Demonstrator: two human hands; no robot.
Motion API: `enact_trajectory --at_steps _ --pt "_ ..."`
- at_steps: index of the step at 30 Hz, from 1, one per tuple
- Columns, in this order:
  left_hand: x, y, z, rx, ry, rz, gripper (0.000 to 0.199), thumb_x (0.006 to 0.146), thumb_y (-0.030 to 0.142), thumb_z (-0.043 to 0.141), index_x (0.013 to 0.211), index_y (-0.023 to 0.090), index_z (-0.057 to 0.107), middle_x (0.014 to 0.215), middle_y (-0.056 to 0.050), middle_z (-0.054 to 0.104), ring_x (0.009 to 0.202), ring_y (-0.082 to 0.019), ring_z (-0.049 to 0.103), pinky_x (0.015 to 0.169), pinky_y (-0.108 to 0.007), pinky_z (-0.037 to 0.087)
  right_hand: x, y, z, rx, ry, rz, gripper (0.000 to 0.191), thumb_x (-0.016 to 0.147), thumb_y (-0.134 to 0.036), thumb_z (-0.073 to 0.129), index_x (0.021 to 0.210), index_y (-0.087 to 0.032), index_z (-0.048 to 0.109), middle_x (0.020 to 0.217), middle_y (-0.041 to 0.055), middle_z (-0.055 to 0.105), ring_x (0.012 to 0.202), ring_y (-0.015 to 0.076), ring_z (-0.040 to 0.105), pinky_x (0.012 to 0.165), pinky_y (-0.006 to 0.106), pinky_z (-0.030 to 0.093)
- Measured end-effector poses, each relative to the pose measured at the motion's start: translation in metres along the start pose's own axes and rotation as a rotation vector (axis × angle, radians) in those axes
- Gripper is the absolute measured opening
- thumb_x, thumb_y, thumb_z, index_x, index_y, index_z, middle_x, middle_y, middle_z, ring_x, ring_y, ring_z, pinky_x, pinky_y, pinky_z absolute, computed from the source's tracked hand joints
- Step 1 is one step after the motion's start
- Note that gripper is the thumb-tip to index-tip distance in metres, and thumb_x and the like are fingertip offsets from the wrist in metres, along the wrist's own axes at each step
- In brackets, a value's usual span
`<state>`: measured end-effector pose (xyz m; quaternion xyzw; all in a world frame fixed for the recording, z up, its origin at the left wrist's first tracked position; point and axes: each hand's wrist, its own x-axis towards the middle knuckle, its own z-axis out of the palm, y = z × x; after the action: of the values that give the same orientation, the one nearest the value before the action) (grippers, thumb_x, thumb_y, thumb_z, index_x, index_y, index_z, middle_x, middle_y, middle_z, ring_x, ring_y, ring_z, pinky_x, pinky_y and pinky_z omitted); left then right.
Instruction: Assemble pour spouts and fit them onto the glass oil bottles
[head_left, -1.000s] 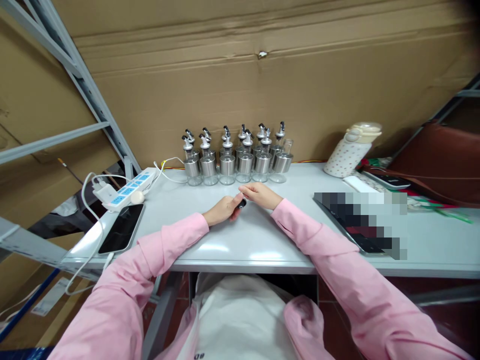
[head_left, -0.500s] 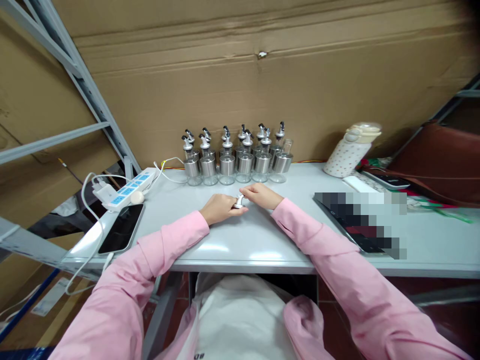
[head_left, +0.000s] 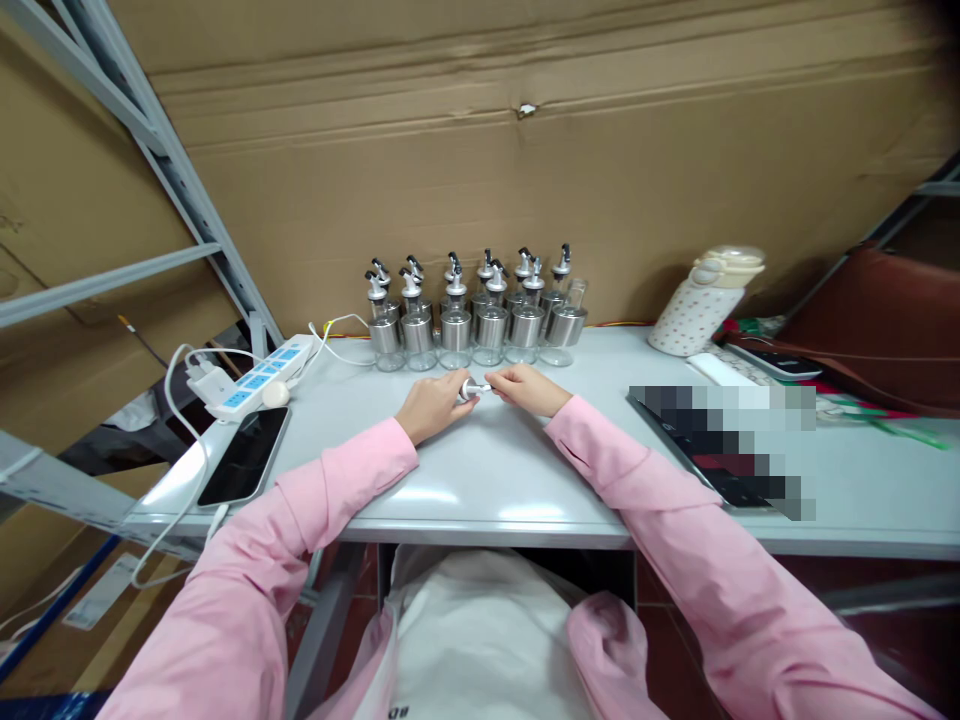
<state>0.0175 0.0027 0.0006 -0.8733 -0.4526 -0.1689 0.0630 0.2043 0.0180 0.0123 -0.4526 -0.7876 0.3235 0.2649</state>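
Over the front middle of the table, my left hand (head_left: 435, 405) grips the silvery base of a bottle pour spout (head_left: 471, 389), which lies sideways with its narrow end to the right. At that narrow end my right hand (head_left: 529, 388) is closed in a pinch; its fingertips hide the tip. Just beyond my hands stand two rows of glass oil bottles with steel bands, among them a front bottle (head_left: 455, 330) topped by a silver spout with a black cap. The bottle at the front right (head_left: 566, 325) has an open neck and carries no spout.
To the left are a white power strip (head_left: 262, 380) with cables and a phone (head_left: 246, 456). On the right stand a dotted drinking flask (head_left: 690, 315), a dark tablet-like item (head_left: 675, 440), partly blurred out, and a brown bag (head_left: 877, 325). Cardboard (head_left: 480, 170) walls the back.
The spout has turned from angled upward to lying nearly level, its narrow end pointing right. My left hand has shifted slightly up and rotated; my right hand's fingers have moved slightly right.
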Motion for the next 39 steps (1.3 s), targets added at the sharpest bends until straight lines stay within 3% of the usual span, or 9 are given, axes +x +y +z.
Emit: enact_trajectory --at_steps 8,14,20,27,30,35,39 --pt "0.001 -0.003 0.002 -0.056 0.102 -0.019 0.025 0.093 0.030 0.045 0.115 0.019 0.047 0.106 -0.005 0.063 0.085 -0.018 0.063 0.070 -0.027 0.042 -0.001 -0.002 -0.001 0.103 -0.048 -0.060 0.051 0.075 -0.065 0.041 0.054 -0.019 0.047 0.043 -0.0042 0.046 0.042 0.0087 0.041 0.054 0.027 0.036" --pt "0.001 -0.003 0.002 -0.092 0.086 -0.073 0.028 0.093 0.041 0.042 0.094 0.016 0.054 0.082 -0.004 0.066 0.077 -0.021 0.061 0.077 -0.033 0.038 0.002 0.003 -0.007 0.191 0.068 -0.100 0.046 0.077 -0.062 0.045 0.062 -0.019 0.049 0.052 -0.0027 0.051 0.050 0.0100 0.048 0.059 0.027 0.041" --pt "0.002 -0.003 0.002 -0.113 0.061 -0.135 0.031 0.093 0.045 0.041 0.087 0.017 0.054 0.068 -0.002 0.064 0.069 -0.020 0.059 0.078 -0.035 0.035 0.001 0.006 -0.012 0.295 0.103 -0.131 0.034 0.062 -0.046 0.071 0.073 -0.018 0.055 0.062 -0.0013 0.060 0.057 0.0114 0.055 0.061 0.028 0.047" --pt "0.002 -0.005 -0.003 -0.063 0.081 -0.042 0.033 0.092 0.046 0.043 0.087 0.016 0.055 0.072 -0.003 0.065 0.070 -0.019 0.060 0.079 -0.034 0.032 0.000 0.010 -0.023 0.261 -0.031 -0.041 0.035 0.066 -0.050 0.066 0.074 -0.016 0.059 0.055 -0.0017 0.059 0.049 0.0099 0.052 0.055 0.027 0.044" --pt "0.002 -0.004 -0.005 -0.049 0.075 -0.040 0.033 0.092 0.047 0.042 0.087 0.016 0.054 0.072 -0.002 0.066 0.070 -0.019 0.060 0.079 -0.034 0.032 -0.001 0.015 -0.030 0.114 -0.109 0.004 0.037 0.062 -0.051 0.068 0.070 -0.017 0.057 0.051 -0.0049 0.053 0.047 0.0078 0.046 0.051 0.025 0.038" --pt "0.001 -0.004 -0.006 -0.040 0.076 -0.024 0.032 0.092 0.047 0.042 0.088 0.017 0.053 0.071 -0.002 0.066 0.069 -0.018 0.061 0.079 -0.033 0.032 -0.002 0.023 -0.035 0.007 -0.316 0.079 0.038 0.051 -0.048 0.075 0.063 -0.015 0.061 0.051 -0.0037 0.056 0.046 0.0079 0.047 0.049 0.024 0.037" --pt "0.002 -0.005 -0.007 -0.040 0.077 -0.028 0.032 0.091 0.047 0.043 0.088 0.017 0.053 0.071 -0.002 0.066 0.070 -0.019 0.061 0.080 -0.033 0.033 -0.001 0.029 -0.031 -0.046 -0.356 0.097 0.031 0.050 -0.040 0.077 0.064 -0.016 0.063 0.048 -0.0050 0.056 0.045 0.0084 0.048 0.051 0.024 0.038"
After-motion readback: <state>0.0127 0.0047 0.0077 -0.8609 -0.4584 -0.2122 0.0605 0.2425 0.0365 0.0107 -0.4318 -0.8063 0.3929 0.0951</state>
